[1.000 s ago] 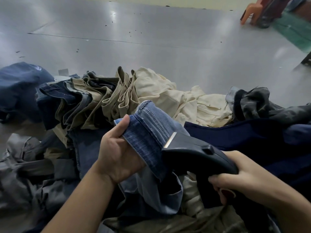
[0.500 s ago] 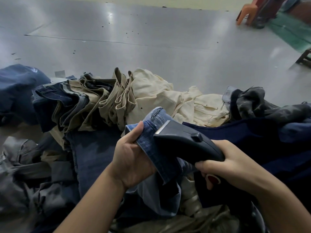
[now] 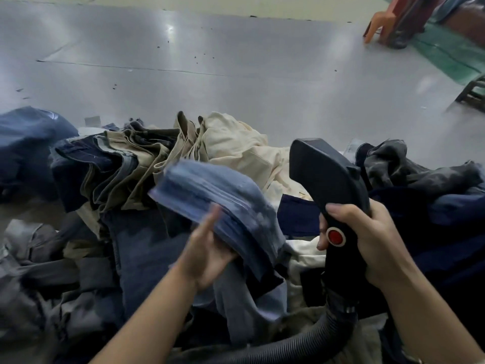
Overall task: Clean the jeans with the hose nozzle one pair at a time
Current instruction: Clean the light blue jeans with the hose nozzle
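Lifted clear of the denim since half a second ago, the nozzle (image 3: 326, 177) now stands almost upright, where earlier its flat mouth lay pressed against the cuff. Its long axis runs from the handle low in the right hand (image 3: 367, 237) up to the mouth, which leans slightly away and to the left, toward the floor (image 3: 236, 74) beyond. The right hand's fingers wrap the handle, thumb beside a red button (image 3: 336, 236); a ribbed hose (image 3: 301, 342) trails from the base toward the bottom left.

Just left of the nozzle, not touching it, a blue jeans leg (image 3: 217, 203) is blurred with motion. The left hand (image 3: 207, 250) holds it from below, thumb up against the cloth — the fingers are hidden behind the fabric.

This looks like a pause between passes: the leg is being turned or shifted to offer a fresh patch. The next move likely calls for steadying the denim, then tipping the mouth back down flat onto it.

Around them lies a pile (image 3: 131, 166) of cream, khaki, navy and grey trousers — an orange chair (image 3: 380, 24) stands far off, top right.
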Tool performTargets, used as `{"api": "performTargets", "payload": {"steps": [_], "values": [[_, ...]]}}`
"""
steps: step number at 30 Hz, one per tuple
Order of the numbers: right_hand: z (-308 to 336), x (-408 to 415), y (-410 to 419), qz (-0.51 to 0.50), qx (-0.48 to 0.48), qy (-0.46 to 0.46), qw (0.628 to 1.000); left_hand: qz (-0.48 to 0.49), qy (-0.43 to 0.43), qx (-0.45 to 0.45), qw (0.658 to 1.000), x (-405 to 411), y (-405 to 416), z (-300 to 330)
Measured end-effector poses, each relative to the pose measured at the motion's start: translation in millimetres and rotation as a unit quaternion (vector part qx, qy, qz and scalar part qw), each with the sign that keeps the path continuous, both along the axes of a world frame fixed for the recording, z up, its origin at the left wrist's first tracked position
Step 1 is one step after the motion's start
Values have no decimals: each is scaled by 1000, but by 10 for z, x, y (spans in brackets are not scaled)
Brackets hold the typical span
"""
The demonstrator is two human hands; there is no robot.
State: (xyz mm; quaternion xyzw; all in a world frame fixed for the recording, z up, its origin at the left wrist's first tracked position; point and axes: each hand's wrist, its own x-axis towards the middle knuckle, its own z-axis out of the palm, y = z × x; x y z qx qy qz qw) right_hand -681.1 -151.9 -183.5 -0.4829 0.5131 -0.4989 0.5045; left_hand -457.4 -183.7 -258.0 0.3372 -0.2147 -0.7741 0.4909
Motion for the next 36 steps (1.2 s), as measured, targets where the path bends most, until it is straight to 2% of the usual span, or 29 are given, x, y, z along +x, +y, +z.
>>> {"api": "performTargets", "payload": {"steps": [2,3,5,7,13,16,21,24,28,33,36], "values": [[-24,-7,20,-2,11,7,1000,-20,-61,27,998,-90,-8,-4],[-37,-11,34,-1,17,14,1000,1,-49,29,998,-46,-58,12],[-74,-22,58,3,26,18,999,90,26,-7,996,142,-149,52],[-90,-32,85,9,34,19,999,116,67,-21,991,162,-133,83],[-36,-9,155,67,36,67,995,55,-17,14,998,-115,-39,44],[-28,-9,195,97,43,78,991,37,9,26,999,-55,-49,56],[-130,15,321,170,55,155,972,-20,42,2,999,-18,-8,136],[-186,30,372,159,55,197,966,-49,58,-1,997,-25,43,174],[-199,38,374,141,36,203,968,-89,76,-28,993,-41,78,201],[-62,96,289,153,27,161,975,-152,25,-22,988,-126,181,118],[-2,114,230,169,46,151,973,-164,-39,-39,985,-113,224,124]]}}
